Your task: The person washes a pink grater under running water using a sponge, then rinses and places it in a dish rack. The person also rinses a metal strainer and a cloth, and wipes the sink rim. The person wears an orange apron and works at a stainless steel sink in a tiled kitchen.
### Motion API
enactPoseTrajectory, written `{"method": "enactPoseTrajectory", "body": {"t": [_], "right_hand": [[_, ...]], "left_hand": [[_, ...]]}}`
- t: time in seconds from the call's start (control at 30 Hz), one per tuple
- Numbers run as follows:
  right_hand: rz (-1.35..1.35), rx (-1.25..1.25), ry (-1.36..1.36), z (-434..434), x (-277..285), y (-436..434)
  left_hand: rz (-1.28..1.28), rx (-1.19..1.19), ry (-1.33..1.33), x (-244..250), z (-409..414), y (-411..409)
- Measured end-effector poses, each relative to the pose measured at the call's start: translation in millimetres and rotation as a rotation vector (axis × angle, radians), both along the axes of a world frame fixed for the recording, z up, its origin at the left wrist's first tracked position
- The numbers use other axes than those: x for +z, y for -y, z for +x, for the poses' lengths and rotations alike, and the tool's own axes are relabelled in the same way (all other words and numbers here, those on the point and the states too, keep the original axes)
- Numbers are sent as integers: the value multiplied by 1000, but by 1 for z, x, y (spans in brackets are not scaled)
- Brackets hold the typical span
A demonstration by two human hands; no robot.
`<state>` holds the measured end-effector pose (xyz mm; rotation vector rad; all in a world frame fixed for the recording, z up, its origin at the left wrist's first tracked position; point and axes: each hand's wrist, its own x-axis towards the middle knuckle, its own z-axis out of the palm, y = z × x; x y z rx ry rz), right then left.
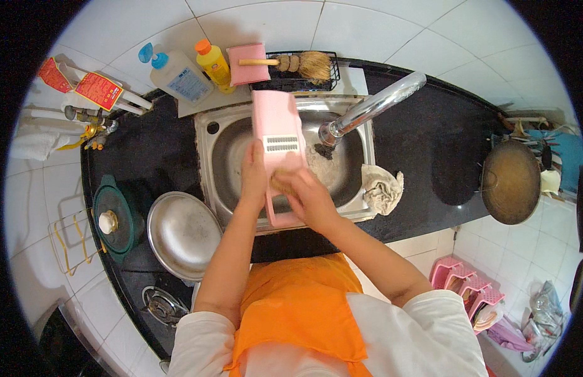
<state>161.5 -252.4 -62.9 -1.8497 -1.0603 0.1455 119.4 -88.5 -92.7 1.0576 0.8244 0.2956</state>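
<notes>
A pink plastic grater (276,113) with a white grating insert (281,143) is held over the stainless steel sink (235,155). My left hand (253,176) grips its left edge. Pressed to the lower part of the grater is a brownish scrubbing pad (283,184), held under the fingers of my right hand (310,195) and partly hidden by them. The chrome faucet (376,108) reaches over the basin from the upper right. Dark scraps (325,151) lie on the basin floor below it.
A crumpled cloth (383,191) hangs on the sink's right rim. To the left are a metal pan (183,235), a green lidded pot (114,224) and a gas burner (163,304). Behind the sink stand a pump bottle (180,80), a yellow bottle (216,63) and a brush (310,65).
</notes>
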Motion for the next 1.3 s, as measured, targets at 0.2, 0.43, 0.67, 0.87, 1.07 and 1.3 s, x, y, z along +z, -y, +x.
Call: {"method": "enactPoseTrajectory", "body": {"t": [0.2,0.43,0.67,0.87,1.07,1.3], "right_hand": [[-54,-400,27,18,12,-1],[-6,-161,-19,-9,23,-16],[-151,-311,13,18,20,18],[14,-573,-37,63,14,25],[-158,-680,-357,79,13,42],[-185,-574,-107,97,-7,41]], "left_hand": [[4,84,23,7,0,2],[-134,156,33,17,10,27],[6,75,22,12,1,26],[-88,62,-8,9,-9,32],[-85,9,-42,6,-11,38],[-202,2,-16,-11,-10,44]]}}
